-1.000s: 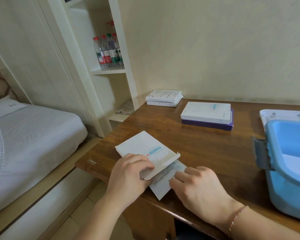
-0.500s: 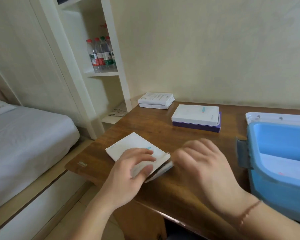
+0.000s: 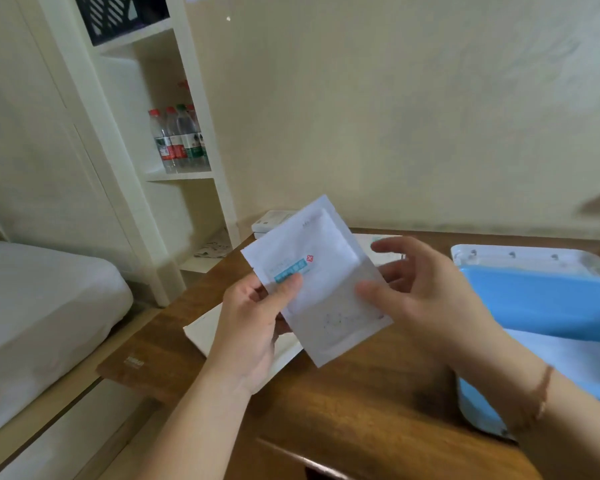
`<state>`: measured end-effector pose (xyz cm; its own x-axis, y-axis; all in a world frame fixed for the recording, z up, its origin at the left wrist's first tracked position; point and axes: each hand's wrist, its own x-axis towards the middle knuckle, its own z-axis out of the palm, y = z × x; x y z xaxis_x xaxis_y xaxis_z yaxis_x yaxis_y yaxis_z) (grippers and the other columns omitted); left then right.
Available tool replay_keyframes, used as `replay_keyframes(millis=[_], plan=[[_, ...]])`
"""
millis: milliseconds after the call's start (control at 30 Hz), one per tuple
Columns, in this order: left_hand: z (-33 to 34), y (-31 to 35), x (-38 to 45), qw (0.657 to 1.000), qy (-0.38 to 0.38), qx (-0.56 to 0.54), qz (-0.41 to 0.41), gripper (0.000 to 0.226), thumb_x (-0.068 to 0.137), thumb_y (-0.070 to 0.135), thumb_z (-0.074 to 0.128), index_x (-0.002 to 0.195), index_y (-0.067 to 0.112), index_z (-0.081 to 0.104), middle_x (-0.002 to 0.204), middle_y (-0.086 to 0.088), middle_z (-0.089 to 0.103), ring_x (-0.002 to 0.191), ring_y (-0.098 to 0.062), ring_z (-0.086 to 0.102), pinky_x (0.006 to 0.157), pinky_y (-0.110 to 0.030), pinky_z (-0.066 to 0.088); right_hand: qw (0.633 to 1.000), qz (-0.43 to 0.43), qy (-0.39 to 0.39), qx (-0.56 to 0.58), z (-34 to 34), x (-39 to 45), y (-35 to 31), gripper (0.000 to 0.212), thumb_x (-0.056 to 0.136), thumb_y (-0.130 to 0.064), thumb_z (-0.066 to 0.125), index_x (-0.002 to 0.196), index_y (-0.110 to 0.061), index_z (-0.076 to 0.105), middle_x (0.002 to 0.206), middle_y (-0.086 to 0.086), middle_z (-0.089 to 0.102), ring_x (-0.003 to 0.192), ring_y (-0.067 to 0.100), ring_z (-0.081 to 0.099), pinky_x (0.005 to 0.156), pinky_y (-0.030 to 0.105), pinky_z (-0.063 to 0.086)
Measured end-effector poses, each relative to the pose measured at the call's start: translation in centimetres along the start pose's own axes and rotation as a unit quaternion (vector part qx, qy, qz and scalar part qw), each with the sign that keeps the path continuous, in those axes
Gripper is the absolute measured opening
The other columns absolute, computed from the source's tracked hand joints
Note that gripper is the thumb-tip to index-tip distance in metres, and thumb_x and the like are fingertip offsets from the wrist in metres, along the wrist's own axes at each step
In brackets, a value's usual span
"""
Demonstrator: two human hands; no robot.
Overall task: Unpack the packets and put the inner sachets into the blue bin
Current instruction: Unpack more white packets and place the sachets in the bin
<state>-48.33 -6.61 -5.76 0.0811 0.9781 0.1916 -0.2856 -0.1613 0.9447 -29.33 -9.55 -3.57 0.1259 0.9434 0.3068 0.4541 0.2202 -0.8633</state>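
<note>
Sachet, flat, white, of paper-like material with a blue label band and a small red mark (image 3: 321, 282), is held up in the air above the brown wooden table (image 3: 361, 403), tilted with one corner uppermost. Left hand (image 3: 253, 327) pinches its lower left edge, thumb on the printed face over the blue band, fingers behind. Right hand (image 3: 426, 292) holds the right edge, thumb on the front; its fingers are spread loosely behind and beyond the sachet, so the hold there is light. A thin reddish bracelet (image 3: 542, 393) sits on the right wrist.

Beneath the hands a flat white packet (image 3: 205, 336) lies on the table near its left edge, partly hidden by the left hand. Light-blue plastic bin (image 3: 548, 303) stands at the right of the table, just beside the right forearm; white material shows inside it, and a white plastic lid or tray (image 3: 520, 254) lies behind it.

Further back on the table, largely hidden by the sachet, are a small white box (image 3: 272, 220) by the wall and another flat white item (image 3: 368, 242). White shelving unit (image 3: 194, 161) stands left of the table and carries a row of clear water bottles with red and green caps (image 3: 179, 140). A bed with white sheet (image 3: 39, 306) occupies the left side.
</note>
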Motion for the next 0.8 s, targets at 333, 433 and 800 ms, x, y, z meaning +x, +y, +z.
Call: replay_keyframes(millis=[333, 433, 800], plan=[[4.8, 2.7, 3.9, 0.996, -0.062, -0.001, 0.057, 0.025, 0.073, 0.018, 0.078, 0.098, 0.021, 0.071, 0.096, -0.006, 0.073, 0.082, -0.019, 0.068, 0.066, -0.029, 0.052, 0.995, -0.04, -0.026, -0.089, -7.8, -0.7, 0.3, 0.02, 0.084, -0.008, 0.07, 0.094, -0.026, 0.071, 0.075, -0.007, 0.075, 0.067, 0.014, 0.069, 0.066, 0.033, 0.055], [8.3, 3.7, 5.0, 0.979, -0.168, 0.077, 0.086, 0.035, 0.075, 0.008, 0.075, 0.107, 0.019, 0.067, 0.087, -0.006, 0.074, 0.072, -0.018, 0.068, 0.057, -0.026, 0.052, 0.99, -0.03, -0.027, -0.133, -12.8, -0.3, 0.8, 0.018, 0.084, -0.008, 0.07, 0.092, -0.025, 0.07, 0.07, -0.005, 0.074, 0.054, 0.012, 0.06, 0.064, 0.036, 0.053], [18.7, -1.7, 5.9, 0.796, -0.269, 0.463, 0.283, 0.023, 0.085, 0.015, 0.072, 0.105, 0.027, 0.073, 0.094, 0.017, 0.068, 0.085, 0.0, 0.062, 0.077, -0.007, 0.046, 0.943, 0.087, -0.119, -0.297, -20.7, 0.5, 5.5, 0.018, 0.088, -0.011, 0.068, 0.096, -0.027, 0.069, 0.073, -0.002, 0.073, 0.056, 0.022, 0.062, 0.05, 0.028, 0.052]])
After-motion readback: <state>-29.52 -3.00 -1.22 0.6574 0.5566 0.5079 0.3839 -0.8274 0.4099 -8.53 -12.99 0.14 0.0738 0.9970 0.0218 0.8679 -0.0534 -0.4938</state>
